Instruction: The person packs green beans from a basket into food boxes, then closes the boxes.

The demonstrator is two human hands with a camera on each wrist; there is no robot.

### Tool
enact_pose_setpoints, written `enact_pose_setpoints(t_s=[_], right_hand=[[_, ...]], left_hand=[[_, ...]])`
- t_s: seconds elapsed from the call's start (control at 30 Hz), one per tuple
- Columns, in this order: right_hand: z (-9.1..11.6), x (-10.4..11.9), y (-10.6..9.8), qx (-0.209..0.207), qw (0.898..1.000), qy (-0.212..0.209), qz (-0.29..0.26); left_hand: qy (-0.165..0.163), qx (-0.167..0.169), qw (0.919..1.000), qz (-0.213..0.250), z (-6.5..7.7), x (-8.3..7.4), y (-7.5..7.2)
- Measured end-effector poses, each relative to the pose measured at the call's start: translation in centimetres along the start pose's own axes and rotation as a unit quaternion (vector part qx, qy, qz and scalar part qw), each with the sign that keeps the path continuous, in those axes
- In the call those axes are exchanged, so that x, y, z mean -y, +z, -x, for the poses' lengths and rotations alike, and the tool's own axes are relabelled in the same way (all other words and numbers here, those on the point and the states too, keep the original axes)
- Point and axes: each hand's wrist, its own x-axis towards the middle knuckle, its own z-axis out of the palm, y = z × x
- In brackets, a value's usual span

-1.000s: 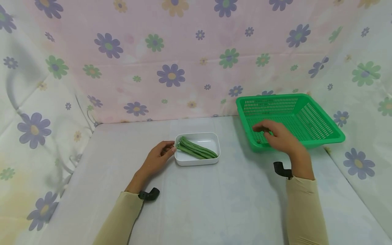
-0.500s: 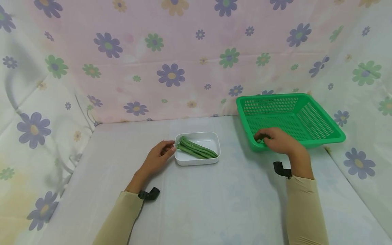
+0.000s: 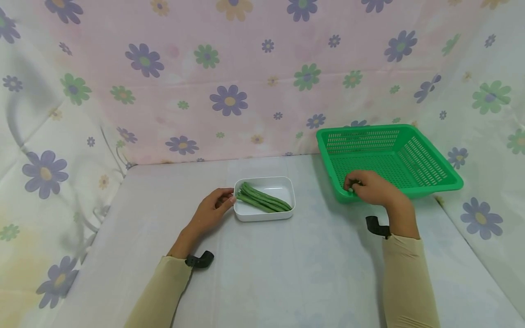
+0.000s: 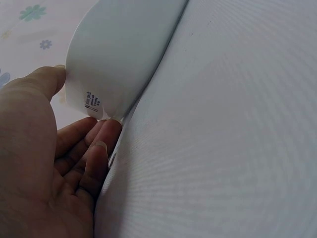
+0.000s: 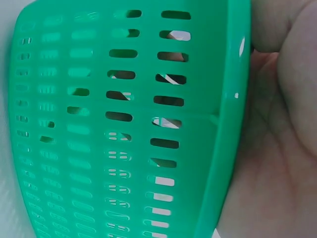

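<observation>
A white rectangular dish [image 3: 264,217] stands on the table, with several long green beans [image 3: 264,199] lying together inside. My left hand [image 3: 210,210] holds its left end; in the left wrist view, the thumb is at the rim and the fingertips touch the lower corner. Over the near left corner of a green slotted basket [image 3: 430,189] my right hand [image 3: 373,187] reaches inside with curled fingers. A small green bit, seemingly the end of a green bean [image 3: 351,189], shows between thumb and fingers. The basket wall hides those fingers in the right wrist view.
A pale cloth covers the table [image 3: 262,273]. The flowered curtain [image 3: 262,82] rises behind the dish and basket and along both sides. The basket stands at the back right, against the curtain.
My right hand has lowered into the basket and its fingers have closed around something green, then lifted slightly. The left hand and the dish have not moved.
</observation>
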Motion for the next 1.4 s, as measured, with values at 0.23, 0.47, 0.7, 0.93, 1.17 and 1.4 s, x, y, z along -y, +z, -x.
enact_pose_setpoints(t_s=[0.23,0.47,0.7,0.93,1.17,1.4], right_hand=[[0.1,0.0,-0.1,-0.003,1.000,-0.010,-0.015],[0.3,-0.4,0.0,-0.014,0.999,-0.025,-0.026],[0.4,-0.5,-0.2,-0.023,0.998,-0.039,-0.053],[0.6,-0.5,-0.4,-0.043,0.996,-0.055,-0.054],[0.1,-0.2,-0.1,-0.071,0.991,-0.086,-0.068],[-0.1,0.9,0.1,-0.104,0.984,-0.123,-0.071]], left_hand=[[0.000,-0.001,1.0000,0.002,0.0,0.1,0.0],[-0.004,0.000,1.0000,0.000,0.0,0.2,0.1],[0.001,-0.004,1.0000,0.000,0.1,0.1,0.0],[-0.004,-0.001,1.0000,0.005,-0.1,0.1,0.0],[0.003,0.000,1.0000,0.007,-0.1,0.1,0.0],[0.007,0.000,1.0000,0.004,0.0,0.1,0.0]])
